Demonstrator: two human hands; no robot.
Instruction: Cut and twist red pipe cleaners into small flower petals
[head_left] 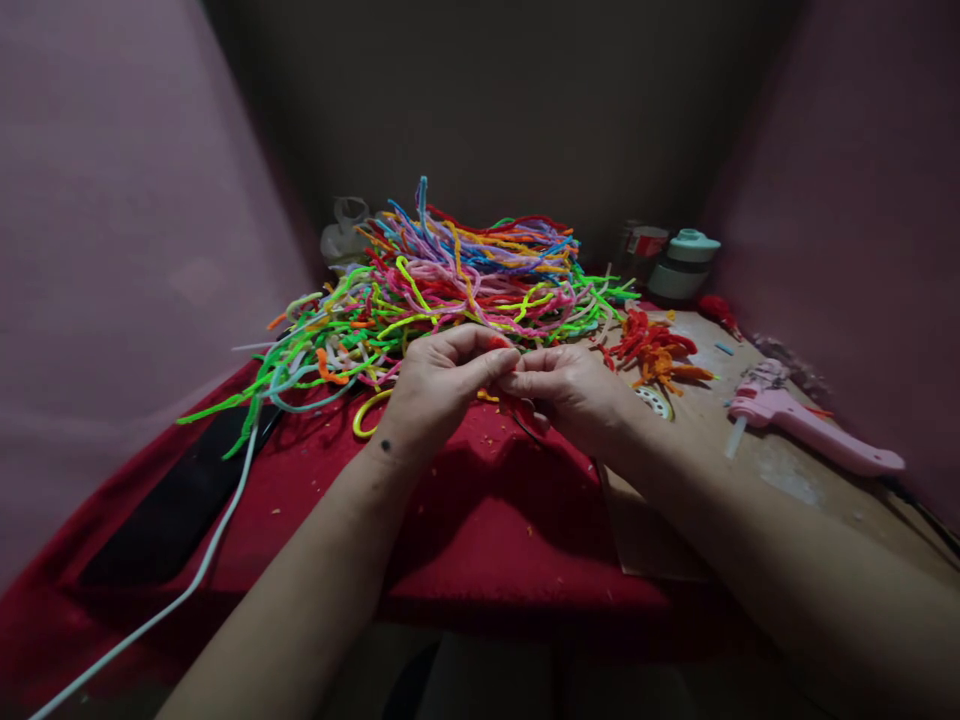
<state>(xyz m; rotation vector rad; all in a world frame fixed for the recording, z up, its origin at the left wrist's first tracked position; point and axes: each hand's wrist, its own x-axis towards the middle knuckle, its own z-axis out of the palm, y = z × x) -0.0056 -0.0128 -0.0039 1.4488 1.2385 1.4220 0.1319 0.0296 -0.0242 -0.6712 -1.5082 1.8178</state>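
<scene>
My left hand (448, 378) and my right hand (574, 385) meet above the red cloth, thumbs and fingertips pinched together. Between them is a short piece of red pipe cleaner (498, 342), mostly covered by the fingers. Just behind the hands rises a large tangled heap of pipe cleaners (480, 280) in many colours. A yellow loop (365, 414) lies beside my left wrist. To the right of my right hand are small bundles of red pipe cleaner (649, 340) and orange pipe cleaner (664, 368) pieces.
On the brown board (787, 480) at right lies a pink glue gun (825, 425). A round white holed disc (654, 402) sits by my right wrist. A lidded bottle (684, 262) stands behind. At left, a dark flat device (180, 500) and a white cable (214, 550) rest on the red cloth (487, 540).
</scene>
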